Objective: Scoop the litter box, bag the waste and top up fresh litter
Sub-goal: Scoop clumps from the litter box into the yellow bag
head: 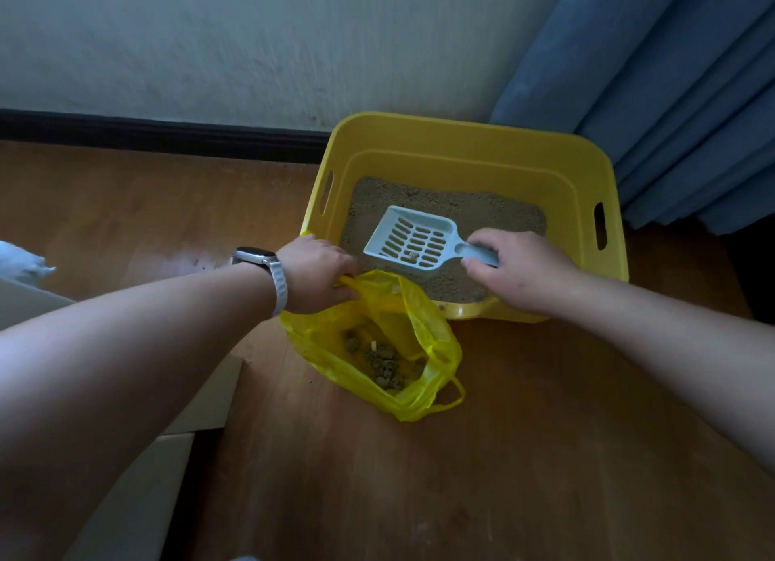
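Pale-blue plastic scoop [413, 242] is sitting low over the sandy litter [482, 212] inside the yellow litter box [461, 137]. Its long axis is running from the handle at 4 o'clock to the slotted pan at 10 o'clock. The right hand [516, 271] is gripping the handle, fingers curled round it. The yellow bag [415, 309] is resting on the wooden floor against the box's near rim, at about 7 o'clock from the pan, with clumps [383, 361] lying in its bottom. The left hand [318, 275] is gripping the bag's upper edge, holding the mouth open. The coming move is likely hinging on swinging the pan toward 7 o'clock, over the rim.
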Tool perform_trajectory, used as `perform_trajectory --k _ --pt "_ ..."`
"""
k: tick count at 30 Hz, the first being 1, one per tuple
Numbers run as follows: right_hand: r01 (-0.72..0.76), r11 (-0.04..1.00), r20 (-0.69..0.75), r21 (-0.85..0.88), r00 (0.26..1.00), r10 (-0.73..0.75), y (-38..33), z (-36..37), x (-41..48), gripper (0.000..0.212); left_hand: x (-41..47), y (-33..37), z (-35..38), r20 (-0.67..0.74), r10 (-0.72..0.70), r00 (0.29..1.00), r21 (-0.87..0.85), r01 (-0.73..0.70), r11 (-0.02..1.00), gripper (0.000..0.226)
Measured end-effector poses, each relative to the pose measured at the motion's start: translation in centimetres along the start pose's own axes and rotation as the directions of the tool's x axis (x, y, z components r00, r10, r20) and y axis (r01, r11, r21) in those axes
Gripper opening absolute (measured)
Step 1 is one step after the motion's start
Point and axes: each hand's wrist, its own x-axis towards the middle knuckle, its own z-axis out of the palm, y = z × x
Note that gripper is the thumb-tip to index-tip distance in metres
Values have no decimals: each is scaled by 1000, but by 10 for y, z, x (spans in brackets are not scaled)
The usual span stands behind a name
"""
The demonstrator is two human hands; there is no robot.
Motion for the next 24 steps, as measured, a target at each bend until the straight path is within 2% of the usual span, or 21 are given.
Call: perform_trajectory --k 4,7,14,19,24 --pt "-127 989 59 -82 990 132 19 -6 22 20 12 -12 -9 124 116 985 28 -120 992 38" --pt "-146 973 108 -179 980 167 38 -9 33 18 22 -19 -9 139 216 966 53 -225 973 41" --pt "-197 946 68 -257 973 221 78 -14 74 20 25 -30 13 11 244 970 -24 -244 970 47" --pt "-173 919 -10 -355 983 181 99 -12 97 19 23 -32 19 -214 289 933 3 -296 955 41" --pt "-180 937 45 -299 978 202 122 -7 116 21 24 -31 23 -230 278 933 -61 -299 952 37"
